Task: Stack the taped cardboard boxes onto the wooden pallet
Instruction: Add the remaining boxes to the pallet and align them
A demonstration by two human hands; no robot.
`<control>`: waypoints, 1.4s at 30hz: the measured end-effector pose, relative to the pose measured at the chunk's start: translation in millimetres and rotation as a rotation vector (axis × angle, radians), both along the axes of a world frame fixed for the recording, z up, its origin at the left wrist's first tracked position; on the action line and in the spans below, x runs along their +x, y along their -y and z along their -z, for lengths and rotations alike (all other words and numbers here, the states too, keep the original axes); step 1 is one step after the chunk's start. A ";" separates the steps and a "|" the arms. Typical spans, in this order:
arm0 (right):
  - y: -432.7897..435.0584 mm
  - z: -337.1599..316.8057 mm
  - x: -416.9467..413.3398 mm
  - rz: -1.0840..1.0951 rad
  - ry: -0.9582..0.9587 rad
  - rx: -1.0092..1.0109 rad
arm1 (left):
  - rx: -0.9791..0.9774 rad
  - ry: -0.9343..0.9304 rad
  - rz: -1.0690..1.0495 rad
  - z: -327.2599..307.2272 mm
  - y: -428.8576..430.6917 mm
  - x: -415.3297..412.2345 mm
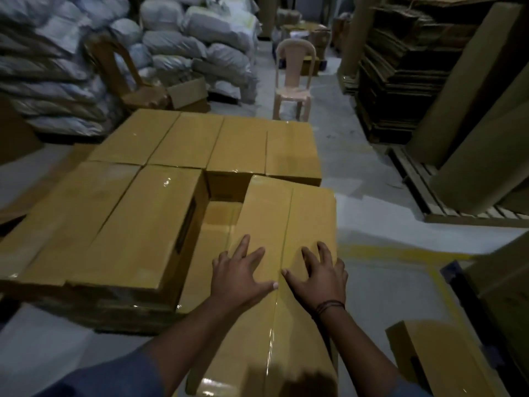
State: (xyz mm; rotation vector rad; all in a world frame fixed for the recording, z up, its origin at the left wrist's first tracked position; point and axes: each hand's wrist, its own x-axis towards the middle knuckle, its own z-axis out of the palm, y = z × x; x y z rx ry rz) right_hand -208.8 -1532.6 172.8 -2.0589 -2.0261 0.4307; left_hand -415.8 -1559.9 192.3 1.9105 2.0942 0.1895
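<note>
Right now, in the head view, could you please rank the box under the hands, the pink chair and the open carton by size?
1. Box under the left hand and right hand
2. Pink chair
3. Open carton
It is nearest, so inflated.
</note>
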 end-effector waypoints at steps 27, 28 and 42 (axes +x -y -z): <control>-163.8 115.9 -222.1 -0.152 0.055 -0.269 | -0.302 0.153 0.045 123.7 -149.1 -250.4; -166.4 118.1 -223.6 -0.151 0.055 -0.290 | -0.317 0.150 0.074 126.3 -150.9 -250.4; -133.0 121.4 -210.4 -0.304 0.147 -0.440 | -0.251 -0.142 0.157 142.3 -79.1 -238.8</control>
